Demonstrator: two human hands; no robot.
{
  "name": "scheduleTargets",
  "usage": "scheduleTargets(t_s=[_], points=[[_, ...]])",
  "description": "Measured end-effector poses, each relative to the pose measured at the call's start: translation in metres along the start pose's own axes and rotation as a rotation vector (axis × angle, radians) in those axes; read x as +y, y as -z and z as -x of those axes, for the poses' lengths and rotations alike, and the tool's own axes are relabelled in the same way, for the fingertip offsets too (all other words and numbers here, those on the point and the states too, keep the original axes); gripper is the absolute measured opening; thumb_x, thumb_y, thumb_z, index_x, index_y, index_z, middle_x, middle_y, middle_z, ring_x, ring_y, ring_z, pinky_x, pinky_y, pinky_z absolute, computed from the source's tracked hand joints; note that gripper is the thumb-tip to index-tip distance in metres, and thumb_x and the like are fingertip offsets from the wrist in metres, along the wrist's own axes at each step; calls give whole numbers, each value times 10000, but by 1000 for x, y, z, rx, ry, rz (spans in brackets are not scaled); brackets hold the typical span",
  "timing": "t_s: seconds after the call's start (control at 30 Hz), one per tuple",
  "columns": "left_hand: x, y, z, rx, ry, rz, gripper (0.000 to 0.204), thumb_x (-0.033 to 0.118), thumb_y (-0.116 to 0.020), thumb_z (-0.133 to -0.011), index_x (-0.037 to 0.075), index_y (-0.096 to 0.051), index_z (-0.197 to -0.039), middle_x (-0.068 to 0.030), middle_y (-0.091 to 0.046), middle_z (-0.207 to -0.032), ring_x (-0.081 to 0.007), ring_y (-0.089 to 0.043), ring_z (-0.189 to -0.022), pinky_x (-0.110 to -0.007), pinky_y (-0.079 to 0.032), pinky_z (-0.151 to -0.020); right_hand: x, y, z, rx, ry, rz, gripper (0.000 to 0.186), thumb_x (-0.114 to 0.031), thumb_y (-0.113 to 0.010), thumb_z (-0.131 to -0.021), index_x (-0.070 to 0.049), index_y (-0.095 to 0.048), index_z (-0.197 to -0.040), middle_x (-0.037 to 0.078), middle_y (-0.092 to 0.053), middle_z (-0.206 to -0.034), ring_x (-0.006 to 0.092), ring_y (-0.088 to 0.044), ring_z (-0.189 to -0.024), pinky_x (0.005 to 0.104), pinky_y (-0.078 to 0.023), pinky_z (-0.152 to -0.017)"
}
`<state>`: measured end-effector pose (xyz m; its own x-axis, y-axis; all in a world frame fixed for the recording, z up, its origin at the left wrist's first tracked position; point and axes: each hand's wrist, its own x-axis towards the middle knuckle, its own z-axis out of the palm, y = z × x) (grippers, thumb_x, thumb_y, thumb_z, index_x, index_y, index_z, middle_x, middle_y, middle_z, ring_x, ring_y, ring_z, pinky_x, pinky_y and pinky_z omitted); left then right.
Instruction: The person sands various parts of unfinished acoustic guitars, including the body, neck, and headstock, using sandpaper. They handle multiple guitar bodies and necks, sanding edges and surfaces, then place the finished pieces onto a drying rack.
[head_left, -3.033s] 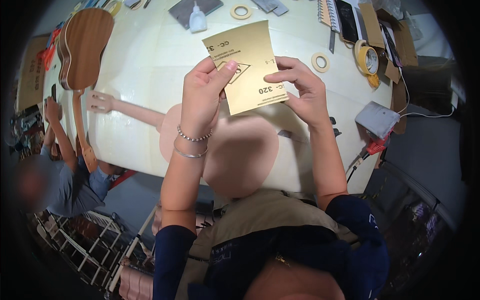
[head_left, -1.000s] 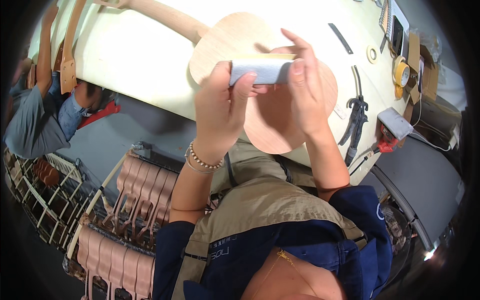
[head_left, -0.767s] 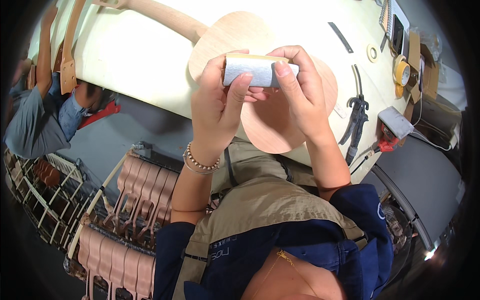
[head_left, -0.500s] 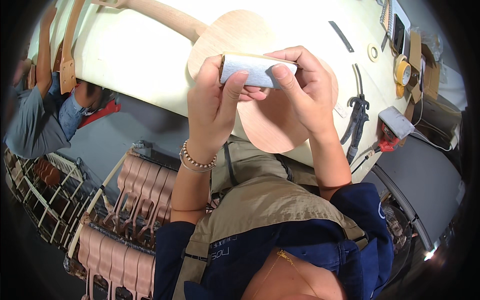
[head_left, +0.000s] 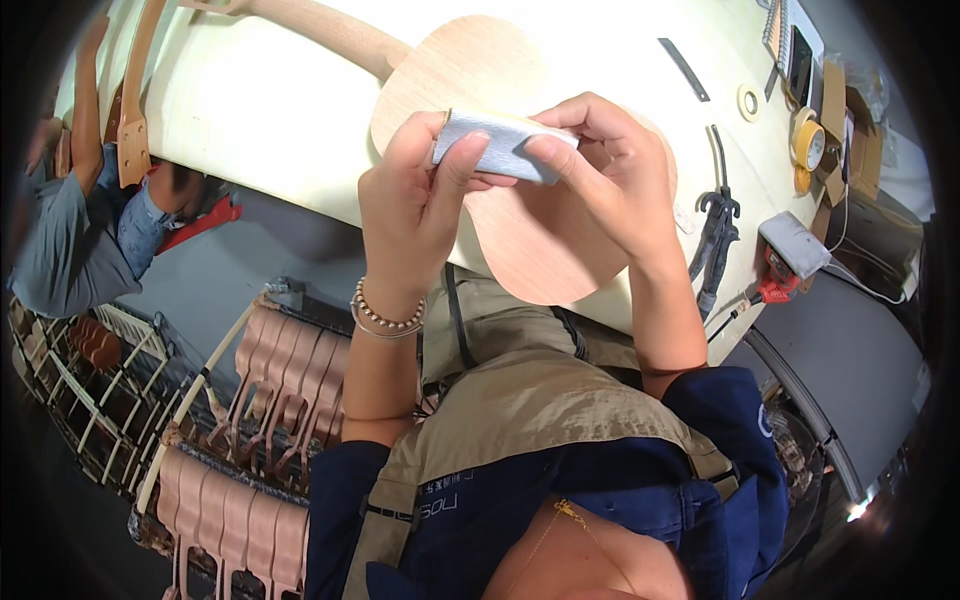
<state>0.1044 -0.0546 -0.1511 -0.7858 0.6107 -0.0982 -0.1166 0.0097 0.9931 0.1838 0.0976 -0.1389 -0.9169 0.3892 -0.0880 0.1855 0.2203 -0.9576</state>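
Both hands are engaged on one item, a folded sheet [head_left: 505,160], located above the centre of the frame. Its outward face is grey, with a pale yellow edge showing along the top, and it tilts down toward the right.

Left hand [head_left: 408,205]: closed on the sheet's left end, thumb flat on the grey face, other fingers partly hidden behind and below. Beaded and plain bracelets [head_left: 390,318] are on this wrist. Right hand [head_left: 622,185]: closed on the right end, thumb pressed across the grey face, index finger bent along the top edge. Neither hand is spread; how firmly each pinches cannot be told.

Behind the hands, an unfinished wooden instrument [head_left: 550,250] lies on the pale table [head_left: 270,135], its neck running to the upper left. A shadow falls across its body. Whether the sheet touches it cannot be determined.

Upper right of the frame: a dark flat strip [head_left: 685,70], a small tape ring [head_left: 741,103] and a wider yellow tape roll [head_left: 811,146] near a cardboard box [head_left: 834,128]. Right of centre: a black tool [head_left: 716,218] and a red-and-grey power tool [head_left: 793,248]. Lower left: wooden parts [head_left: 290,360] hang in rows. At the left edge, a co-worker [head_left: 75,235] in a grey top.
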Motion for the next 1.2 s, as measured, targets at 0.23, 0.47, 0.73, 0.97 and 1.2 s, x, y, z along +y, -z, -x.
scheduleTargets(t_s=[0.23, 0.47, 0.73, 0.97, 1.2], points=[[3, 3, -4, -68, 46, -68, 186, 121, -604, -858, -40, -570, -943, -75, -649, -786, -95, -631, -686, -197, -512, -596, -4, 0, -5, -48, -7, -133, 135, -119, -682, -782, 3, -633, -813, 34, -615, -686, 68, -551, -623, 202, -443, -574], [-1, -9, 12, 30, 82, 193, 204, 84, -708, -766, -45, -597, -879, -48, -631, -742, -71, -581, -685, -210, -476, -622, -12, -11, 7, 124, -11, -307, 114, -83, -660, -802, 10, -613, -755, 45, -624, -715, 60, -550, -644, 192, -428, -575], [7, -1, 20, -126, 45, -159, 130, 78, -714, -730, 0, -611, -718, -32, -592, -611, -59, -521, -571, -218, -418, -552, -11, -5, 27, 89, 80, -48, 75, -53, -699, -699, -11, -641, -722, 66, -585, -664, 146, -509, -623, 258, -397, -583], [3, -1, 23, 60, -129, -94, 103, 70, -708, -727, 13, -623, -715, -28, -602, -627, -97, -544, -580, -260, -474, -735, -7, -9, 32, 128, 202, -18, 66, -38, -706, -687, -22, -642, -686, 61, -578, -635, 144, -490, -597, 256, -382, -554], [-6, -8, 37, -65, 12, -113, 252, 57, -746, -684, 13, -588, -875, -59, -606, -729, -104, -560, -647, -232, -454, -620, -8, -18, 38, 220, 125, -205, 99, -46, -687, -747, -28, -591, -732, 43, -556, -678, 140, -472, -640, 292, -402, -698]])
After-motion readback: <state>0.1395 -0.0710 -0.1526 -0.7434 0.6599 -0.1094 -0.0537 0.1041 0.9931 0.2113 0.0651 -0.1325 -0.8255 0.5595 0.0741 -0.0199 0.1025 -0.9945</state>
